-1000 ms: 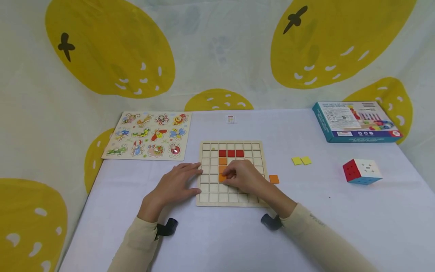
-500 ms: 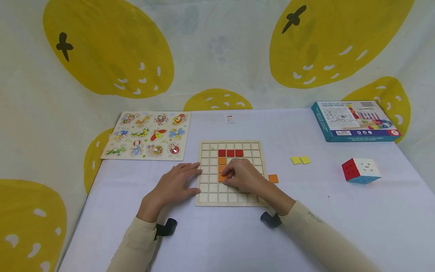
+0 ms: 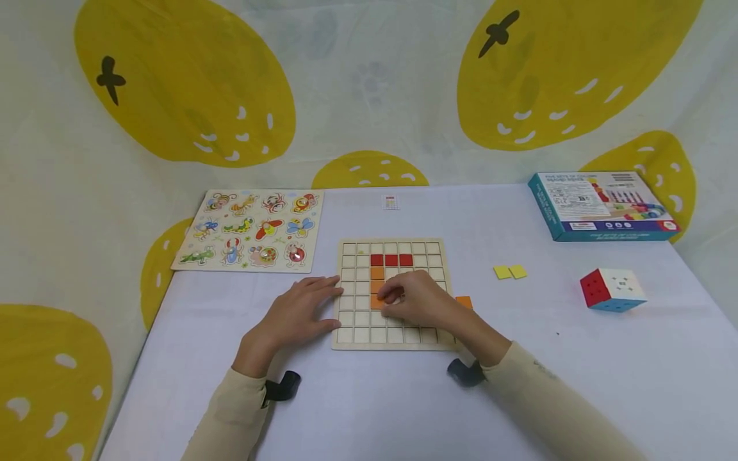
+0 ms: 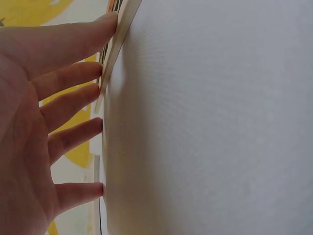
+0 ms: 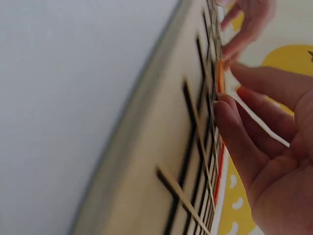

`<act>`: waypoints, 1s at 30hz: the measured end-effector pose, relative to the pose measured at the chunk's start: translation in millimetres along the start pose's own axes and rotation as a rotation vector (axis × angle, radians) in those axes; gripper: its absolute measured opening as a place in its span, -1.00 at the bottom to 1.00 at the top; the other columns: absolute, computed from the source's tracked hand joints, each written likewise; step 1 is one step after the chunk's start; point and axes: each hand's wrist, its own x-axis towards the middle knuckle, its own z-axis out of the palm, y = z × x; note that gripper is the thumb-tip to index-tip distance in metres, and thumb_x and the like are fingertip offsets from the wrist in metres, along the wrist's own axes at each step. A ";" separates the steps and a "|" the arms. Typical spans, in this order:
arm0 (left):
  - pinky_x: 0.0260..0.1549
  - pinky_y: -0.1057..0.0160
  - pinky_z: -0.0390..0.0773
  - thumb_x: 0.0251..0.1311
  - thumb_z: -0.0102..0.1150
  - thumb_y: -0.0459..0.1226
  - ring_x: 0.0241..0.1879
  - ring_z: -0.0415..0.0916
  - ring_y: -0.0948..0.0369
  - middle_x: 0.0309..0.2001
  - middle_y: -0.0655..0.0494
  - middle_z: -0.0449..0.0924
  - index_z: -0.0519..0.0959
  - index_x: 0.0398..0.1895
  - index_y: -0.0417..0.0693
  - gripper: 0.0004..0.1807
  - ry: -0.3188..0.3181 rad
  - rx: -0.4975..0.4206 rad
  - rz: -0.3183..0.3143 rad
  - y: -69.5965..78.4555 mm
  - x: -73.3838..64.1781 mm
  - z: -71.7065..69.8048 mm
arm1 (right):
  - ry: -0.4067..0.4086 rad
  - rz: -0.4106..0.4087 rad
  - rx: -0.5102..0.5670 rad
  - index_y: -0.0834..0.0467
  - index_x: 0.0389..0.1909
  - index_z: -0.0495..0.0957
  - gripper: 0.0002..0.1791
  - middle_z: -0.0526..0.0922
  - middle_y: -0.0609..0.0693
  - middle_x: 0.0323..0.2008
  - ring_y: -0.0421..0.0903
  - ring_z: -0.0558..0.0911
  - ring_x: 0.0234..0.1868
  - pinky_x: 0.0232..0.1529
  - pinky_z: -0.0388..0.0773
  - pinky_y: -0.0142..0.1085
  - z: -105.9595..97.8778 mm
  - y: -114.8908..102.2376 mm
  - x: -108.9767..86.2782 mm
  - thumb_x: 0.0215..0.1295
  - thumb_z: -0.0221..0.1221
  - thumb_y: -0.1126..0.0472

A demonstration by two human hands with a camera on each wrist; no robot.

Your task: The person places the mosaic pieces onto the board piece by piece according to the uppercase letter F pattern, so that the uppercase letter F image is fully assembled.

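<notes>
A wooden grid board (image 3: 392, 346) lies before me. Three red tiles (image 3: 391, 260) sit in a row near its far side. Below the leftmost red one runs a column of three orange tiles (image 3: 377, 273). My right hand (image 3: 418, 298) is over the board, its thumb and index fingertip pinching the lowest orange tile (image 3: 376, 302) at its right end. In the right wrist view an orange tile (image 5: 221, 78) shows between those fingertips. My left hand (image 3: 296, 310) rests with spread fingers against the board's left edge; in the left wrist view the thumb touches the board rim (image 4: 124, 29).
One loose orange tile (image 3: 464, 302) lies right of the board, partly behind my right wrist. Two yellow tiles (image 3: 510, 272), a puzzle cube (image 3: 613, 290) and a teal box (image 3: 605, 206) are farther right. An insect puzzle board (image 3: 250, 230) lies back left, a small printed card (image 3: 390, 202) behind the grid.
My right hand has shifted slightly to the right, and its wrist now overlaps the loose orange tile. The lowest orange tile and my left hand stay in place.
</notes>
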 end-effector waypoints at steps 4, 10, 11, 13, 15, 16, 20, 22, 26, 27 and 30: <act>0.37 -0.19 0.45 0.14 0.43 0.06 0.51 0.30 0.00 0.53 0.19 0.35 0.54 0.36 0.14 -0.31 0.004 0.004 0.001 0.3 0.0 0.4 | -0.019 -0.018 0.044 0.09 -0.03 0.74 -0.66 0.81 -0.08 -0.11 -0.19 0.75 -0.12 -0.05 0.72 -0.33 -12.5 5.2 -8.7 0.13 0.47 0.22; 0.37 -0.19 0.45 0.14 0.43 0.06 0.51 0.30 0.00 0.54 0.19 0.33 0.53 0.37 0.13 -0.30 0.000 0.000 0.001 0.9 -0.1 0.7 | 0.015 0.004 -0.003 0.07 0.06 0.70 -0.54 0.76 -0.01 -0.06 -0.04 0.64 -0.10 -0.22 0.61 -0.40 -37.2 20.1 -27.8 0.11 0.51 0.14; 0.37 -0.19 0.46 0.14 0.43 0.06 0.51 0.30 0.00 0.54 0.19 0.33 0.53 0.37 0.13 -0.30 -0.001 0.003 -0.001 1.1 -0.2 0.6 | 0.023 0.019 -0.018 0.07 0.07 0.69 -0.53 0.76 0.00 -0.06 -0.01 0.63 -0.10 -0.26 0.57 -0.40 -41.7 22.3 -31.2 0.10 0.51 0.13; 0.37 -0.19 0.46 0.14 0.43 0.06 0.51 0.30 0.00 0.54 0.20 0.33 0.52 0.37 0.13 -0.29 0.000 0.008 -0.001 1.1 -0.5 0.2 | 0.046 0.031 -0.052 0.08 0.10 0.67 -0.49 0.75 0.02 -0.04 0.01 0.62 -0.07 -0.24 0.58 -0.34 -50.3 28.6 -37.6 0.09 0.51 0.12; 0.37 -0.19 0.45 0.14 0.43 0.06 0.51 0.30 0.00 0.54 0.20 0.33 0.52 0.37 0.13 -0.29 0.001 0.010 0.000 1.1 -0.8 -0.3 | 0.064 0.050 -0.070 0.09 0.11 0.66 -0.47 0.74 0.02 -0.01 0.01 0.60 -0.04 -0.17 0.59 -0.29 -58.0 35.6 -43.8 0.08 0.51 0.11; 0.37 -0.19 0.45 0.14 0.43 0.06 0.51 0.29 0.00 0.55 0.20 0.33 0.52 0.38 0.13 -0.29 0.002 0.010 -0.001 1.2 -0.8 -0.5 | 0.072 0.056 -0.080 0.09 0.12 0.65 -0.46 0.74 0.02 0.00 0.00 0.60 -0.02 -0.15 0.60 -0.27 -61.5 39.6 -47.0 0.08 0.52 0.11; 0.37 -0.19 0.46 0.14 0.43 0.06 0.51 0.29 0.00 0.55 0.20 0.32 0.52 0.38 0.13 -0.29 -0.001 0.010 -0.001 0.8 -0.3 -0.3 | 0.084 0.079 -0.090 0.08 0.09 0.66 -0.48 0.73 -0.01 0.01 -0.03 0.59 0.02 -0.06 0.61 -0.23 -71.6 56.2 -60.4 0.07 0.52 0.12; 0.36 -0.19 0.46 0.14 0.43 0.06 0.51 0.30 0.00 0.55 0.20 0.32 0.52 0.38 0.14 -0.29 -0.003 0.011 -0.002 0.8 0.0 0.0 | 0.082 0.095 -0.092 0.07 0.08 0.66 -0.48 0.73 -0.02 0.00 -0.03 0.59 0.03 -0.07 0.61 -0.25 -73.8 63.4 -66.9 0.06 0.53 0.12; 0.38 -0.19 0.44 0.14 0.43 0.06 0.51 0.29 -0.01 0.55 0.19 0.32 0.52 0.38 0.13 -0.29 -0.007 0.009 -0.001 1.0 0.0 -0.3 | 0.073 0.121 -0.100 0.07 0.07 0.65 -0.47 0.72 -0.01 0.00 -0.03 0.57 0.04 -0.04 0.60 -0.26 -73.8 74.7 -76.8 0.04 0.54 0.08; 0.38 -0.18 0.44 0.14 0.42 0.06 0.52 0.29 -0.01 0.55 0.18 0.32 0.52 0.38 0.12 -0.29 -0.007 0.008 -0.001 1.1 -0.1 -0.4 | 0.072 0.131 -0.102 0.06 0.07 0.64 -0.46 0.72 -0.01 0.00 -0.03 0.56 0.04 -0.03 0.60 -0.26 -73.0 77.2 -78.7 0.04 0.55 0.08; 0.39 -0.18 0.43 0.14 0.42 0.06 0.52 0.29 -0.01 0.54 0.18 0.33 0.52 0.38 0.12 -0.29 -0.008 0.007 -0.002 1.3 0.1 -0.6 | 0.070 0.149 -0.113 0.05 0.07 0.64 -0.45 0.72 -0.05 0.00 -0.06 0.56 0.04 -0.01 0.61 -0.31 -70.0 84.2 -82.8 0.03 0.55 0.08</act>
